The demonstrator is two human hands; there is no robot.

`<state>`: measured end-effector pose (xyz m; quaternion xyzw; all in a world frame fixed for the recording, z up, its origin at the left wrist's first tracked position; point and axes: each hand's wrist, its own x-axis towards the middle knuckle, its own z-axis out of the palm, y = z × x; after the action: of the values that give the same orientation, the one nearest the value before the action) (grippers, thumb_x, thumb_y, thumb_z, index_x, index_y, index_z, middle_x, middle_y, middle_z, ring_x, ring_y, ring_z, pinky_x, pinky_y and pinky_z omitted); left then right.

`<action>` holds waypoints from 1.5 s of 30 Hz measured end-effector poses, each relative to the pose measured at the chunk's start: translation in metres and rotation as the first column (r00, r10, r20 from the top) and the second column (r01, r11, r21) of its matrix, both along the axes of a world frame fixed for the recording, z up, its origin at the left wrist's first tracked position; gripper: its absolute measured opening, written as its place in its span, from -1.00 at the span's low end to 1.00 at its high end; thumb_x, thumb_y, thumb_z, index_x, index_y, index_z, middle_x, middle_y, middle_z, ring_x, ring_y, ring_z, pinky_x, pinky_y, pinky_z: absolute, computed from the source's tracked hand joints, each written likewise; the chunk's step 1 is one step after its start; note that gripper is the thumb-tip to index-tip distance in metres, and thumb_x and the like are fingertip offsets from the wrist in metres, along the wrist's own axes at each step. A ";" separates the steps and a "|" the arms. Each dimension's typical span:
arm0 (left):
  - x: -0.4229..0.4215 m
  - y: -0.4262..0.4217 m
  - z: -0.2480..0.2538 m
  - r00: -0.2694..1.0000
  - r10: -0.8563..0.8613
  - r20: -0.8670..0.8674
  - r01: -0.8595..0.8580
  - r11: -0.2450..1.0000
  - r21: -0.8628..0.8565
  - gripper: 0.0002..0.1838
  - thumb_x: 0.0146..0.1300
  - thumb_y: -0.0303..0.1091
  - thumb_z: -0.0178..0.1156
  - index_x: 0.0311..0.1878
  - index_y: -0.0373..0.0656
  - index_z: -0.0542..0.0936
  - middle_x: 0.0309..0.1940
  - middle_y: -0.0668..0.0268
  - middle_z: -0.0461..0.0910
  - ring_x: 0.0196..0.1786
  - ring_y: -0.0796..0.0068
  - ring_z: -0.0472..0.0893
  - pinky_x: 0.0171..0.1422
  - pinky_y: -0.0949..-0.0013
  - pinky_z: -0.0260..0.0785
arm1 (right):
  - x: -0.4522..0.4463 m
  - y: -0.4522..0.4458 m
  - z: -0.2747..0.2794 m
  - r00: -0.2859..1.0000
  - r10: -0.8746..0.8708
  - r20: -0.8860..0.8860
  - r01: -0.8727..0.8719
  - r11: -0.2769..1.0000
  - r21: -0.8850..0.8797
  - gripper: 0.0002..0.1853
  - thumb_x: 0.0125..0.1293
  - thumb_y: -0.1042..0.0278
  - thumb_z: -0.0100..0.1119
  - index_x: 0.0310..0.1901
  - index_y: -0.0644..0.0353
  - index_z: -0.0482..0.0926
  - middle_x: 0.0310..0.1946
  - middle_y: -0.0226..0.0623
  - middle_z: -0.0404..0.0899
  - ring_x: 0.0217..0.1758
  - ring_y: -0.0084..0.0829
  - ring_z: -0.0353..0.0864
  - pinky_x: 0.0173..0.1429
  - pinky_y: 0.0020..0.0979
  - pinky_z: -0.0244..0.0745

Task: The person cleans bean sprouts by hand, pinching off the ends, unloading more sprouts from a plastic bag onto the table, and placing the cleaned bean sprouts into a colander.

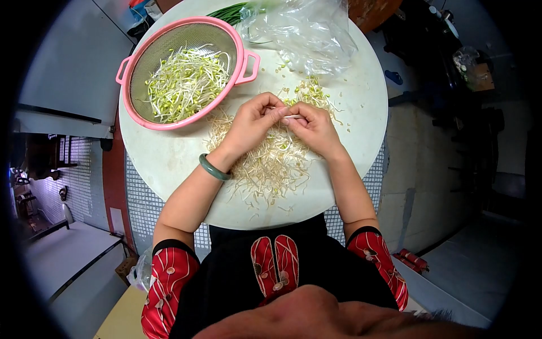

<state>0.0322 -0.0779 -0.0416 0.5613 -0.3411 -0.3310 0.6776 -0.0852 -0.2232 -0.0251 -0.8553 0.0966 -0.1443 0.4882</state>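
My left hand [254, 121] and my right hand [312, 127] meet over the middle of the round table, thumbs and forefingers pinched together. Between them runs a thin white bean sprout [292, 116], gripped at both ends. Beneath and in front of my hands spreads a loose heap of thin sprout roots [271, 166]. Just past my right hand lies a small pile of bean sprouts [312, 93] with green-yellow heads. A pink-rimmed colander [131, 85] stands to the left, holding a mound of bean sprouts [186, 85].
At the table's far side lie a crumpled clear plastic bag [305, 37] and a bunch of long green stalks [228, 12]. The white round table [361, 107] has scattered bits on it. A green bangle [214, 167] circles my left wrist.
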 end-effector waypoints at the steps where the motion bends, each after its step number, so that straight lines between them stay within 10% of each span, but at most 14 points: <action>1: 0.002 0.000 -0.003 1.000 -0.002 -0.012 0.002 1.000 0.000 -0.85 0.43 -0.32 0.19 -0.15 -0.21 0.53 -0.40 0.52 0.46 -0.34 0.78 0.37 -0.27 0.61 0.26 | 0.000 0.000 0.001 1.000 -0.002 -0.024 0.001 1.000 -0.020 -0.80 0.22 0.32 0.39 -0.27 0.25 0.61 -0.57 -0.40 0.48 -0.58 -0.58 0.34 -0.45 -0.47 0.29; 18: 0.005 0.002 0.002 0.981 -0.017 -0.195 0.024 0.999 0.032 -0.83 0.51 -0.27 0.06 -0.16 -0.16 0.49 -0.44 0.51 0.40 -0.43 0.76 0.30 -0.35 0.62 0.19 | -0.002 -0.002 0.004 0.998 -0.041 -0.042 0.040 0.999 -0.013 -0.83 0.22 0.35 0.39 -0.26 0.24 0.63 -0.58 -0.39 0.48 -0.59 -0.63 0.32 -0.49 -0.50 0.26; 21: 0.001 0.001 0.007 1.000 -0.020 0.000 0.020 0.995 0.102 -0.79 0.49 -0.23 0.11 -0.17 -0.18 0.52 -0.46 0.53 0.37 -0.44 0.75 0.28 -0.33 0.60 0.15 | 0.000 -0.002 0.004 0.999 -0.035 0.023 0.037 0.992 -0.117 -0.84 0.20 0.37 0.38 -0.25 0.24 0.63 -0.54 -0.37 0.52 -0.60 -0.59 0.35 -0.48 -0.48 0.29; 35: -0.002 -0.004 0.000 0.953 -0.051 -0.298 0.077 0.994 0.077 -0.83 0.48 -0.26 0.10 -0.20 -0.16 0.49 -0.51 0.56 0.33 -0.47 0.76 0.24 -0.39 0.62 0.07 | -0.001 -0.012 -0.002 0.981 -0.023 0.191 0.081 0.950 -0.301 -0.87 0.19 0.48 0.34 -0.22 0.18 0.66 -0.43 -0.34 0.60 -0.56 -0.54 0.48 -0.43 -0.47 0.41; 45: 0.004 -0.005 -0.006 0.954 -0.061 -0.295 0.090 0.992 0.085 -0.86 0.46 -0.32 0.11 -0.12 -0.19 0.50 -0.41 0.49 0.41 -0.43 0.73 0.31 -0.33 0.61 0.17 | 0.001 -0.019 -0.013 0.981 -0.157 0.110 0.143 0.982 0.125 -0.87 0.21 0.40 0.37 -0.23 0.20 0.68 -0.60 -0.48 0.44 -0.57 -0.71 0.30 -0.46 -0.56 0.25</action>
<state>0.0361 -0.0826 -0.0476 0.5252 -0.2419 -0.4520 0.6792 -0.0841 -0.2425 -0.0385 -0.8055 0.1399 -0.2259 0.5297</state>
